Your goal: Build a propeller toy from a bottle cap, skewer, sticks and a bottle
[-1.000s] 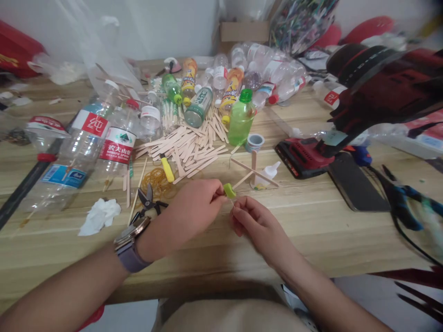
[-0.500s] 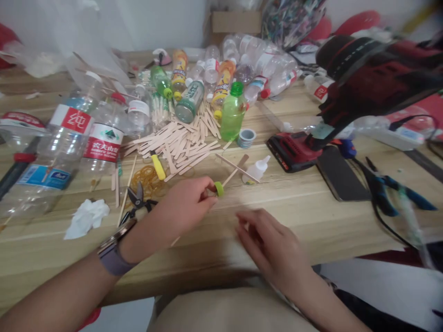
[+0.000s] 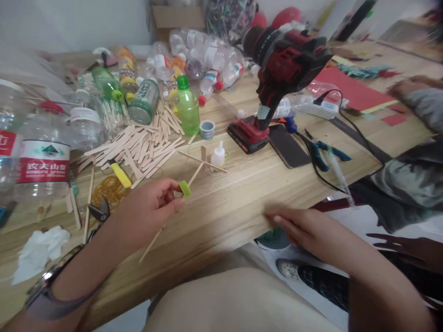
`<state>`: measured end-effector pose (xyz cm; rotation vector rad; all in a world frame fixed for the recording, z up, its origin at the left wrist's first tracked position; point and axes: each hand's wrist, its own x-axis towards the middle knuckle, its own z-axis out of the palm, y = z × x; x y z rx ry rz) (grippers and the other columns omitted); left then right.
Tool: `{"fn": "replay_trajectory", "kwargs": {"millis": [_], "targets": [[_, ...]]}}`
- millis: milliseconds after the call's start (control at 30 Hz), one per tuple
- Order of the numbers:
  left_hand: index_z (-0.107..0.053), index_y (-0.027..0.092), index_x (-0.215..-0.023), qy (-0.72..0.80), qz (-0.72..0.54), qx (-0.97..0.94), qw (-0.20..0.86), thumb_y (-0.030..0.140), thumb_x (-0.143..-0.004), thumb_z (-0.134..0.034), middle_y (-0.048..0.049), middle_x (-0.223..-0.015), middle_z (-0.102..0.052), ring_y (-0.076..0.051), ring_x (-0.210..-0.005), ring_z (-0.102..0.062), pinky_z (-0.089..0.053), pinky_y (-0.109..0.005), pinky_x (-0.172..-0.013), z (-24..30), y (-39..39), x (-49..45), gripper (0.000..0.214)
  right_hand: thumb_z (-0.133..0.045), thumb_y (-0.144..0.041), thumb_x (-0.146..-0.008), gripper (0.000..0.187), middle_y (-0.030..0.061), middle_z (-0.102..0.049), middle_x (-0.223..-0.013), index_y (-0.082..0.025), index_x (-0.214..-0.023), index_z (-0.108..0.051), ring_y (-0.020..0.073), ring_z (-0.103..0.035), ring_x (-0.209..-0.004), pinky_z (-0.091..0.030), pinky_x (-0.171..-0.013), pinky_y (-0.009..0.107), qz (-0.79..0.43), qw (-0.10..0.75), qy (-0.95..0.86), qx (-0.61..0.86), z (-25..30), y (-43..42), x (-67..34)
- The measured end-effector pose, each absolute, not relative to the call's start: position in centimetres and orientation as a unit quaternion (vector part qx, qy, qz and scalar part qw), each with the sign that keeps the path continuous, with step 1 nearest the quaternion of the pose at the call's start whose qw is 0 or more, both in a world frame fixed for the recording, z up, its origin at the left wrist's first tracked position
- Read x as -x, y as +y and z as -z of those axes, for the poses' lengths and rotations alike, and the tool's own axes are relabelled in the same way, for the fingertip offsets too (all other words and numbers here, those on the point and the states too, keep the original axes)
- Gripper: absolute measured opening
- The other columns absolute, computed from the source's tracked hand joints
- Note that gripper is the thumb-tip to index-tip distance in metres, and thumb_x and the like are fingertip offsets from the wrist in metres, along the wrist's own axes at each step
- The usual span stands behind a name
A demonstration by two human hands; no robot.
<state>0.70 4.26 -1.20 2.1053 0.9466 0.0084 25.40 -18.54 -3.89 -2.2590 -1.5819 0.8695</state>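
Observation:
Above the front of the table, my left hand [image 3: 152,203] is closed, thumb and fingers pinching a yellow-green bottle cap [image 3: 184,188]. A thin wooden stick [image 3: 151,244] sticks out below that hand, and another stick end shows beyond the cap; whether they are one piece is hidden. Two crossed wooden sticks [image 3: 211,164] lie past the cap, beside a small white dropper bottle [image 3: 218,156]. My right hand [image 3: 290,223] hovers by the table's front edge, its fingertips smeared by motion, with no object visible in it.
A pile of craft sticks [image 3: 138,147], a green bottle [image 3: 188,110] and a small tub [image 3: 207,130] stand behind. Rubber bands [image 3: 109,190] and pruning shears [image 3: 100,213] lie left. A cordless drill [image 3: 277,78], phone [image 3: 289,146] and pliers [image 3: 325,154] are right. Another person's hand [image 3: 408,87] rests far right.
The view has swung to the right. My right hand has moved away from the left, toward the table's front edge. My left hand still holds the bottle cap, now tipped differently.

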Motion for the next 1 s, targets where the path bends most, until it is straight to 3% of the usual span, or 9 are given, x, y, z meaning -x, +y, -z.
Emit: {"fn": "replay_trajectory", "kwargs": {"millis": [100, 533, 733, 800, 933, 1000], "targets": [[-0.059, 0.021, -0.092, 0.382, -0.005, -0.83, 0.407, 0.048, -0.082, -0.054, -0.0001, -0.07, -0.064, -0.02, -0.063, -0.06, -0.044, -0.03, -0.057, 1.0, 4.4, -0.3, 0.029, -0.034, -0.034, -0.097, 0.038, 0.0058, -0.063, -0.064, -0.021, -0.066, -0.05, 0.0182, -0.057, -0.057, -0.042, -0.058, 0.029, -0.281, 0.064, -0.498, 0.818, 4.0, -16.9, -25.6], [-0.06, 0.022, -0.093, 0.376, -0.002, -0.816, 0.439, 0.044, -0.084, -0.052, 0.0006, -0.074, -0.064, -0.02, -0.068, -0.061, -0.041, -0.031, -0.061, 1.6, 3.2, -0.1, 0.025, -0.03, -0.049, -0.09, 0.038, 0.0089, -0.062, -0.065, -0.022, -0.067, -0.045, 0.0225, -0.058, -0.06, -0.035, -0.059, 0.032, -0.195, 0.069, -0.467, 0.86, 6.8, -16.4, -25.8], [-0.062, 0.021, -0.097, 0.379, 0.009, -0.822, 0.424, 0.039, -0.086, -0.053, 0.0004, -0.076, -0.067, -0.021, -0.071, -0.063, -0.041, -0.032, -0.064, 1.3, 2.6, -0.1, 0.023, -0.033, -0.053, -0.089, 0.039, 0.0088, -0.063, -0.066, -0.022, -0.074, -0.052, 0.0256, -0.061, -0.063, -0.035, -0.057, 0.032, -0.178, 0.069, -0.475, 0.859, 6.2, -15.6, -24.6], [-0.062, 0.021, -0.094, 0.378, 0.003, -0.822, 0.426, 0.037, -0.085, -0.054, 0.0008, -0.073, -0.065, -0.02, -0.068, -0.061, -0.039, -0.031, -0.062, 1.4, 2.5, -0.3, 0.02, -0.034, -0.053, -0.091, 0.041, 0.0077, -0.064, -0.068, -0.022, -0.079, -0.057, 0.0248, -0.061, -0.063, -0.036, -0.057, 0.032, -0.184, 0.109, -0.497, 0.841, 5.5, -15.1, -23.1], [-0.062, 0.02, -0.087, 0.371, -0.023, -0.81, 0.454, 0.034, -0.084, -0.056, 0.0015, -0.07, -0.064, -0.018, -0.065, -0.059, -0.038, -0.029, -0.06, 1.5, 2.0, -0.9, 0.015, -0.044, -0.045, -0.094, 0.034, 0.0075, -0.069, -0.086, -0.021, -0.101, -0.066, 0.0201, -0.063, -0.073, -0.045, -0.064, 0.03, -0.27, 0.322, -0.533, 0.735, 4.6, -12.9, -18.9], [-0.062, 0.02, -0.087, 0.367, -0.033, -0.8, 0.474, 0.031, -0.084, -0.057, 0.0015, -0.07, -0.065, -0.018, -0.066, -0.06, -0.039, -0.029, -0.06, 1.5, 1.6, -1.3, 0.013, -0.055, -0.047, -0.09, 0.034, 0.0038, -0.064, -0.075, -0.019, -0.105, -0.066, 0.0154, -0.055, -0.059, -0.041, -0.054, 0.027, -0.36, 0.414, -0.472, 0.69, 4.6, -11.3, -16.9]]}}
